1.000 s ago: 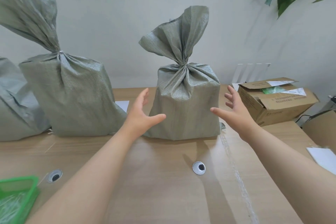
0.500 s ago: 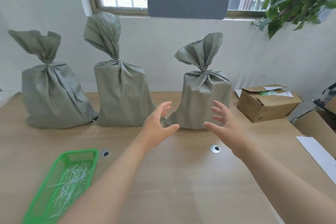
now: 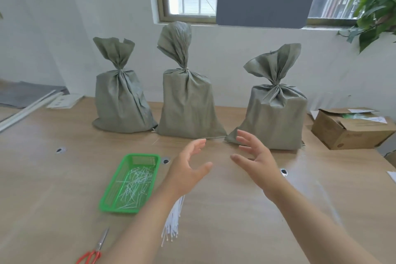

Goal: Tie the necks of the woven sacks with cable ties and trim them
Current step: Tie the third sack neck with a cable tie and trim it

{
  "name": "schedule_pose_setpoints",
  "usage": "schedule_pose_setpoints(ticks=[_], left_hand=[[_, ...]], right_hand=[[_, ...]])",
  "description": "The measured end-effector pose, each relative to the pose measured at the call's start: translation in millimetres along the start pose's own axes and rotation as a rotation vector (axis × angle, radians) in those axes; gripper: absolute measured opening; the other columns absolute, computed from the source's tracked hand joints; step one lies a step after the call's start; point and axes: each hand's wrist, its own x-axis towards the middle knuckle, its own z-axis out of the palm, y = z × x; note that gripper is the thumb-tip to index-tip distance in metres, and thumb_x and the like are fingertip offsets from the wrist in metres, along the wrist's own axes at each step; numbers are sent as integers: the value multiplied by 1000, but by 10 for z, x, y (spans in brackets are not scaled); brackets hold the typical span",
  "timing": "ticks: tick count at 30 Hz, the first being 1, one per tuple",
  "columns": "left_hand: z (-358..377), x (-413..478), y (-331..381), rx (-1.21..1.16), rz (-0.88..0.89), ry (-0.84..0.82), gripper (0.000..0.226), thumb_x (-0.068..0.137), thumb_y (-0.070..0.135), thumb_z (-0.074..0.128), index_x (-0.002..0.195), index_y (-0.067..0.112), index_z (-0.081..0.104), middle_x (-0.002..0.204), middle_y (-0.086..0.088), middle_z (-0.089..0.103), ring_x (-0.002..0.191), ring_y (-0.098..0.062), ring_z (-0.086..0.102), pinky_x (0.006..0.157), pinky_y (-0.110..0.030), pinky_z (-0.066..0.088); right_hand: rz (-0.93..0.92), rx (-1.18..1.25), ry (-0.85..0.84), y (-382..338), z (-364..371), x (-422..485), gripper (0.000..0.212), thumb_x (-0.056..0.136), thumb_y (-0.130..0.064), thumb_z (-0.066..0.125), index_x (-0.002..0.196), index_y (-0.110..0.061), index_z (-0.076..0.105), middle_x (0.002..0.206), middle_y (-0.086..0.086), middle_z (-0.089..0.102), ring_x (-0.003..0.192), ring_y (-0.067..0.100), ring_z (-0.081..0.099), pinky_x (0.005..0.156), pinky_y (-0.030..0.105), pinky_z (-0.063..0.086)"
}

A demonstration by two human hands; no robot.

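Left hand [image 3: 188,167] and right hand [image 3: 255,161] hover spread, holding nothing. Rightmost woven sack [image 3: 276,118] stands at one o'clock, neck cinched.

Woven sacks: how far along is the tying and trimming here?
Done: the left sack, middle sack and right sack all stand with necks cinched; no long tails show, and the green basket holds offcuts. In hand: nothing; the left hand and right hand hover open. Scissors and spare cable ties lie on the table. Left: no untied sack in view.
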Motion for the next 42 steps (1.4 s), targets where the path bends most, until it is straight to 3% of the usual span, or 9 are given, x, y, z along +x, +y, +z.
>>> schedule_pose_setpoints(ticks=[6,14,20,23,27,34,38,42], left_hand=[[-444,-274,-262,-10,-37,20,66,80,31,76,139,41,49,138,25,55,129,9,47,106,-21,34],[-1580,-304,-757,-20,-3,-31,69,79,24,80,139,39,48,136,23,55,127,7,50,107,-22,37],[-2368,-224,-1164,-5,-31,-11,68,80,15,81,136,38,50,136,15,59,125,7,51,104,-15,38],[-2497,-170,-1341,-13,-55,8,67,79,14,82,134,37,50,133,15,60,124,4,53,100,-11,38],[-2524,-116,-1535,-8,-91,17,67,79,20,82,131,46,48,132,20,59,124,7,52,107,-27,40],[-2594,136,-1824,-4,-179,8,67,79,21,82,130,48,48,130,25,57,125,5,51,111,-32,39],[-2694,451,-2104,-23,-202,-3,63,77,26,80,125,52,49,130,24,57,123,4,53,110,-33,41],[-2803,866,-2504,-52,-232,-26,60,74,30,79,120,54,50,131,22,59,122,3,55,107,-31,42]], right_hand=[[-1,-14,-31,-90,584,-134,61,85,-17,75,133,-48,51,132,-18,57,119,1,56,86,21,49],[50,78,49,-195,1902,-12,61,80,-23,78,133,-41,55,129,-9,61,115,11,62,99,40,52],[110,137,79,-296,2689,73,58,85,-10,75,135,-33,55,128,-5,61,116,15,61,94,32,51],[140,141,63,-274,2897,146,57,86,-10,74,134,-33,54,127,-5,61,116,15,60,91,28,51],[163,162,32,-184,3032,326,54,87,-10,74,129,-38,55,126,-5,61,114,13,61,83,23,51],[201,177,-8,41,3250,759,53,87,-4,72,129,-32,56,125,-2,61,111,17,63,79,19,55],[232,126,-1,218,3443,1140,53,86,-8,74,126,-37,56,124,-5,61,113,18,62,94,33,54],[280,64,20,470,3684,1625,52,86,-9,74,124,-38,56,122,-4,60,113,20,62,95,38,53]])
